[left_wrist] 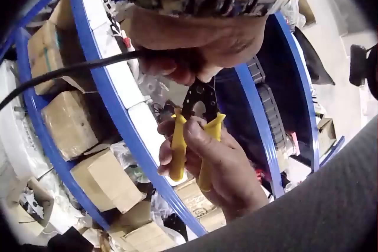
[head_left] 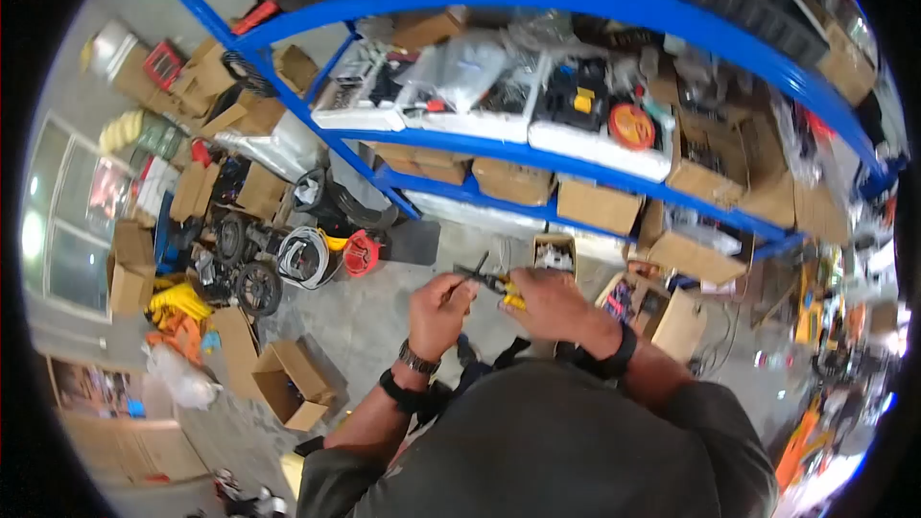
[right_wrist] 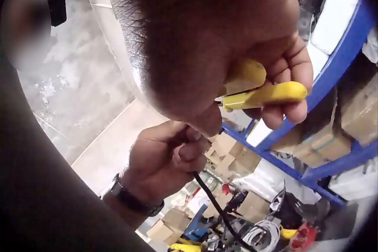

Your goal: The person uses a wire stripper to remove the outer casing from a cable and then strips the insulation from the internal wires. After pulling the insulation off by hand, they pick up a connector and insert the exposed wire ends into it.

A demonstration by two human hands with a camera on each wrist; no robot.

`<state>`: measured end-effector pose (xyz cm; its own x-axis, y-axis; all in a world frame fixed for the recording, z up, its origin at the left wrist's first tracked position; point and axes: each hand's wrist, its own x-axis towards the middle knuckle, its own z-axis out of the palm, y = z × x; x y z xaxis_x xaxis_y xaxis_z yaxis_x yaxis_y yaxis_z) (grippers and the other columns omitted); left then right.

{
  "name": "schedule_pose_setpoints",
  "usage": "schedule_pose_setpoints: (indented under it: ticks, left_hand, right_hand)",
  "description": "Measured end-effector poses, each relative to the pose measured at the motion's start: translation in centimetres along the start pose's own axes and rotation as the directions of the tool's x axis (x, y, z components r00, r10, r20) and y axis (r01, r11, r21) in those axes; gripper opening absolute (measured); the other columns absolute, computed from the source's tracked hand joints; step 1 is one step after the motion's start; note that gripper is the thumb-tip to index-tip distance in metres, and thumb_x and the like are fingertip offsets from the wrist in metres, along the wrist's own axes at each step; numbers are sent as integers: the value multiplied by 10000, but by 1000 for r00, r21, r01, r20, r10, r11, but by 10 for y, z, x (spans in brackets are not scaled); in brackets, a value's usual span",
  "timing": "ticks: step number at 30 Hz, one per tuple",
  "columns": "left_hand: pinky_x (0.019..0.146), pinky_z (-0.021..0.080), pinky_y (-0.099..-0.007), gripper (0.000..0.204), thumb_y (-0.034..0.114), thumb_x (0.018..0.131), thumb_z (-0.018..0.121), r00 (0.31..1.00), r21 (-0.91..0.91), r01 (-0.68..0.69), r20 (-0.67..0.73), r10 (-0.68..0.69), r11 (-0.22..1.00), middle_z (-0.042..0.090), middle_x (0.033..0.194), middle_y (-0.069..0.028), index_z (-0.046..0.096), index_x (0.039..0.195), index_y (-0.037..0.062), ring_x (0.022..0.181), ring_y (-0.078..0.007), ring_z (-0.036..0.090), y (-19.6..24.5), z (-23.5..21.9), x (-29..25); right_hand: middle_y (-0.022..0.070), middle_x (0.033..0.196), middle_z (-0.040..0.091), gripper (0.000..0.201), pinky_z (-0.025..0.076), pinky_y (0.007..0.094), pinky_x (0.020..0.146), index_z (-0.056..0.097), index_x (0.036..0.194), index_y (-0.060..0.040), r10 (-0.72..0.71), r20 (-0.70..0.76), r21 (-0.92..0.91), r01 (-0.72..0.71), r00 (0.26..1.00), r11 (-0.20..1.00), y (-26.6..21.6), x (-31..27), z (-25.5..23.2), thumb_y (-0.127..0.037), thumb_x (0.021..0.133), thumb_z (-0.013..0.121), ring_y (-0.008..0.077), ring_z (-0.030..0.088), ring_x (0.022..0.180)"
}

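My left hand (head_left: 437,315) pinches a black cable (left_wrist: 77,69) between thumb and fingers, and a long length of it trails away from the hand. Yellow-handled wire strippers (left_wrist: 209,140) are gripped in my right hand (head_left: 549,305). Their dark, holed head points at the left fingertips, where the cable's end is hidden by the fingers. Seen from the right wrist, the two yellow handles (right_wrist: 271,95) stand apart between palm and fingers, with the left hand (right_wrist: 156,160) close below.
A blue shelf rack (head_left: 460,142) with white trays and cardboard boxes stands ahead. On the floor at left lie a coiled cable (head_left: 305,259), a red helmet-like item (head_left: 361,253), wheels (head_left: 257,288) and an open carton (head_left: 288,386). Another open box (head_left: 633,299) sits at right.
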<state>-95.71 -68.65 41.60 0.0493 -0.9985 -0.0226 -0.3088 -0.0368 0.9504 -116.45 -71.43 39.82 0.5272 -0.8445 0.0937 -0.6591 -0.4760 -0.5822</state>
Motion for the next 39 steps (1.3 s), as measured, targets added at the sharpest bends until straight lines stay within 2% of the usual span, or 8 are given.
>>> schedule_pose_setpoints:
  ticks: [1, 5, 11, 14, 18, 22, 30, 39]
  left_hand:
    - [536, 415, -232, 115, 71, 916, 692, 999, 106, -38, 13, 36, 994, 617, 709, 15, 668, 847, -17, 607, -62, 538, -2, -8, 2]
    - [549, 400, -238, 138, 65, 919, 685, 999, -196, -25, 34, 32, 980, 587, 703, 18, 646, 817, -18, 610, -52, 488, -25, -41, 18]
    - [554, 396, -215, 76, 31, 895, 723, 964, -460, 84, 262, 44, 884, 608, 723, 16, 677, 845, -1, 623, -45, 500, -39, -86, 29]
    - [551, 398, -211, 56, 31, 888, 733, 934, -513, 57, 331, 137, 856, 628, 737, 4, 695, 884, -9, 622, -46, 508, -38, -93, 30]
    - [542, 396, -210, 78, 27, 877, 742, 872, -625, 118, 437, 220, 772, 639, 746, -5, 706, 929, -19, 619, -46, 510, -37, -88, 31]
    - [493, 352, -232, 140, 93, 882, 732, 867, -635, 224, 476, 146, 739, 627, 724, -42, 674, 917, -29, 569, -82, 506, -32, -73, 23]
    - [523, 439, -217, 38, 5, 912, 700, 988, -433, -107, 57, 146, 895, 647, 787, -25, 700, 938, -24, 608, -52, 533, -2, -46, 21]
    - [582, 414, -214, 77, 3, 867, 758, 976, -470, -153, 66, 207, 869, 636, 788, 7, 703, 913, -24, 681, -50, 532, 1, -63, 13]
  right_hand:
    - [215, 885, 680, 395, 519, 517, 726, 583, 1016, -7, 49, 21, -3, -49, 999, 999, -9, 2, 5, -350, 863, 705, 414, 673, 831]
    - [207, 900, 676, 388, 503, 502, 771, 568, 1038, 3, 102, -25, -37, -103, 994, 994, -45, 22, 17, -314, 865, 711, 404, 668, 861]
    - [163, 929, 633, 421, 470, 455, 798, 533, 1092, -10, -17, -144, -195, -12, 989, 981, -60, 40, 40, -132, 745, 737, 352, 636, 899]
    - [134, 968, 624, 386, 447, 432, 826, 550, 1165, -35, -109, -229, -311, 33, 967, 950, -62, 47, 39, -117, 797, 633, 304, 612, 954]
    - [127, 1012, 603, 539, 448, 439, 829, 515, 1255, -73, -273, -340, -310, 167, 900, 936, -50, 55, 30, -52, 748, 698, 316, 604, 935]
    - [105, 987, 623, 385, 441, 415, 860, 570, 1191, -73, -315, -328, -320, 209, 891, 924, -40, 48, 15, -85, 809, 612, 288, 602, 969]
    - [183, 997, 629, 460, 446, 450, 861, 578, 1147, -19, -67, -133, -139, 48, 989, 989, -51, 28, -25, -153, 744, 755, 357, 612, 963]
    - [138, 979, 624, 385, 433, 402, 860, 533, 1192, 6, -236, -166, -370, 162, 958, 915, -60, 39, -16, -106, 827, 584, 288, 604, 938]
